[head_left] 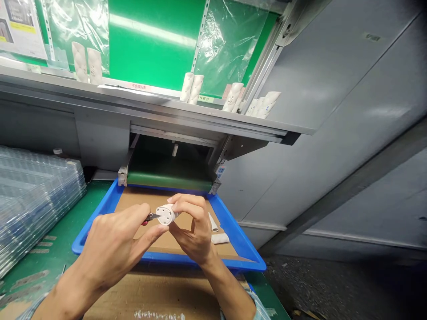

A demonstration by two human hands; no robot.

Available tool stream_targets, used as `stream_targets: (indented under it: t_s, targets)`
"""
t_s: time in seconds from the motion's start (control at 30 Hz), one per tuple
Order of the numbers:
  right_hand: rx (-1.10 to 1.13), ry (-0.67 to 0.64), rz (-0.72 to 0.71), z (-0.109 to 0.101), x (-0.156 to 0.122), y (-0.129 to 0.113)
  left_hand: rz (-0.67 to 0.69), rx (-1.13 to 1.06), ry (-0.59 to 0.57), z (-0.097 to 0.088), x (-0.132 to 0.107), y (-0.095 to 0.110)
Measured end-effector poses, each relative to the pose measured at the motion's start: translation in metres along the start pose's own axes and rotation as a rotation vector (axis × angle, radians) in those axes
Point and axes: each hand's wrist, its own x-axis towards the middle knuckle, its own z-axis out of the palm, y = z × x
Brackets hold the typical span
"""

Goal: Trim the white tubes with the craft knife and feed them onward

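While the right hand (192, 229) grips a white cylindrical part (165, 215), the left hand (115, 240) pinches a pointed tool (152, 217) at its holed face; this apparent detail work calls for steady fingers.

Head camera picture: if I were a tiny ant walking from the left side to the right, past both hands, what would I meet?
Stack of clear plastic trays → left hand → small pointed tool → white part with holes → right hand → white roll lying down.
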Motion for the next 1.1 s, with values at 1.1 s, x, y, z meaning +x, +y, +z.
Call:
stream_targets:
  t_s: [1.1]
  targets:
    - [0.099, -0.16, 0.138, -0.007, 0.007, 0.007, 0.093, 0.02, 0.025, -0.006, 0.003, -0.015]
